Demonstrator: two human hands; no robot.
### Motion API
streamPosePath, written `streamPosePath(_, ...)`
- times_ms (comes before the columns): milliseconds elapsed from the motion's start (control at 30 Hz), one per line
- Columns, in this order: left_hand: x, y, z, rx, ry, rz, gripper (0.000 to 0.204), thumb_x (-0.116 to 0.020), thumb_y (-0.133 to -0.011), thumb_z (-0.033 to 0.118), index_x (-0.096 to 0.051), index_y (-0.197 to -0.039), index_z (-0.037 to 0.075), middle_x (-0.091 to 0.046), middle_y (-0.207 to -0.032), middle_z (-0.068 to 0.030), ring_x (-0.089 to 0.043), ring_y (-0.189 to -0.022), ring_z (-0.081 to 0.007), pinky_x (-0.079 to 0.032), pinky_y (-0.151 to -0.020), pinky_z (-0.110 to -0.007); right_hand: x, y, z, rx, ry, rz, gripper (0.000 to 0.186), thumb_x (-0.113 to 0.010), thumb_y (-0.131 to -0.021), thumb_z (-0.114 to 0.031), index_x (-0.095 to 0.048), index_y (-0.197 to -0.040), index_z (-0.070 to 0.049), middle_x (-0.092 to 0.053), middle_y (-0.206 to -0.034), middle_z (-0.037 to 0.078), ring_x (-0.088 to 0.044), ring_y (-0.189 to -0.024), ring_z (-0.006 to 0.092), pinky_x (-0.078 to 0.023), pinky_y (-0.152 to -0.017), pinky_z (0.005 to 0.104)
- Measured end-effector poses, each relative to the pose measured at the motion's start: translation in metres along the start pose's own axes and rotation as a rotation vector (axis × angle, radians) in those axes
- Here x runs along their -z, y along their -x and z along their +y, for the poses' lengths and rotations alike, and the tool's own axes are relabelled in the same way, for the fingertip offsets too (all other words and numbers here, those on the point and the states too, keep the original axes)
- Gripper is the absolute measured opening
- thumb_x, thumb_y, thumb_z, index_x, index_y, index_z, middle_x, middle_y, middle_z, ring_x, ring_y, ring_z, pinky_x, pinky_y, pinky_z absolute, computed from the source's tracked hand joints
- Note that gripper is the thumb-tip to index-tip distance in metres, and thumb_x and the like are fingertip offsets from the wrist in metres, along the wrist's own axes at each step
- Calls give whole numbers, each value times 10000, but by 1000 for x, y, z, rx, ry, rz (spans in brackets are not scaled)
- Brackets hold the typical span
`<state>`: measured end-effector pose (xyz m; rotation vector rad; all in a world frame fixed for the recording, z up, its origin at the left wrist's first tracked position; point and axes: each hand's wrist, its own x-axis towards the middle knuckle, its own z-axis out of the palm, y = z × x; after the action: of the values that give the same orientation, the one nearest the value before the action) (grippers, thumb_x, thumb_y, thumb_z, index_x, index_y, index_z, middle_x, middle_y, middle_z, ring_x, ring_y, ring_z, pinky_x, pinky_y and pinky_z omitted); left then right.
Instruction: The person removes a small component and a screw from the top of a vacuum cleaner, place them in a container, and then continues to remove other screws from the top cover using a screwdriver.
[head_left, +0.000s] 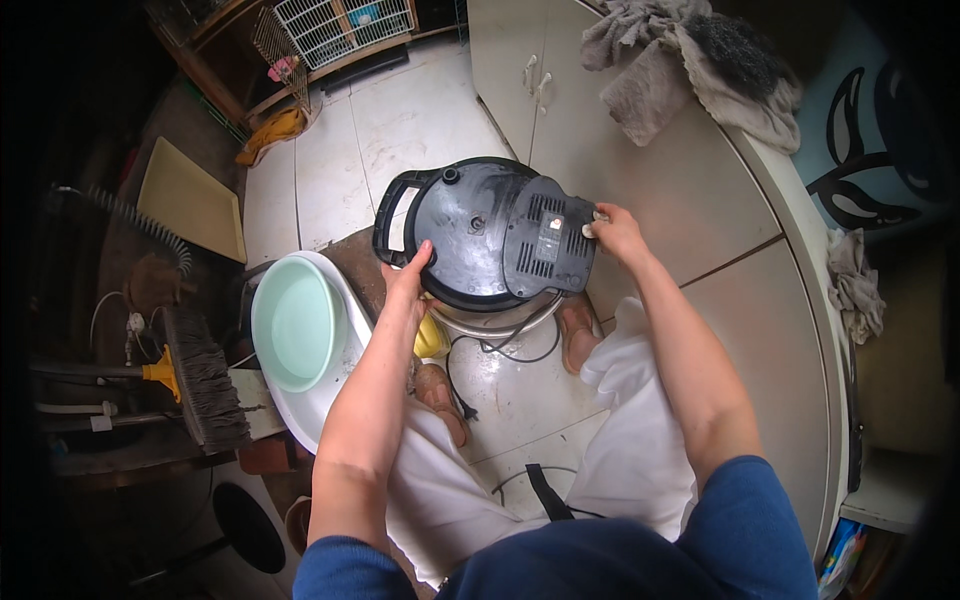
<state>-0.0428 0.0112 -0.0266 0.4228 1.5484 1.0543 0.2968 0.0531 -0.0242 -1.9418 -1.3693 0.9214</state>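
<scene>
A round black electric appliance (470, 235), resembling an electric griddle, is held between my hands with its underside up. It has a loop handle on the left, and its right end carries vent slots and a label. My left hand (407, 285) is closed on its lower left edge, thumb on the underside and fingers mostly hidden beneath. My right hand (617, 232) pinches a small pale wad (592, 226), perhaps cloth, against its right end. A black cord (515, 358) trails below onto the floor. Partly hidden under the appliance is a round metal rim (500, 325).
On the left, a pale green basin (292, 325) rests on a white tub (345, 385). Beside it are a brush (205, 375) and beige tray (190, 200). Cabinets (640, 200) stand right, grey rags (700, 70) on top. A yellow object (430, 338) lies near my feet.
</scene>
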Motion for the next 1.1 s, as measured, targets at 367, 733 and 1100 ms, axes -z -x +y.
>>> streamPosePath(367, -5, -39, 23, -77, 92, -87, 1128, -867, -661, 219, -100, -1485, 155, -452, -1334, -227, -571, -1066, -397, -504, -701, -632, 4, 22, -16, -36, 127, -49, 337, -590, -739, -124, -645, -1017, 59, -673, -871, 237, -675, -832, 318, -519, -764, 383)
streamPosePath(733, -10, -69, 16, -210, 246, -88, 1151, -849, -695, 218, -37, -1508, 148, -407, -1376, -251, -523, -1157, -345, -489, -900, -490, -1, 32, -18, -7, -61, -75, 299, -587, -742, -106, -643, -973, 76, -670, -781, 199, -675, -719, 260, -515, -673, 363)
streamPosePath(1100, -18, -74, 12, -412, 50, -202, 868, -791, -760, 162, -287, -1466, 120, -497, -1337, -166, -527, -1163, -257, -450, -956, -338, -11, 50, -34, 3, 127, -143, 400, -663, -672, -203, -646, -934, 99, -671, -863, 261, -678, -870, 336, -513, -796, 391)
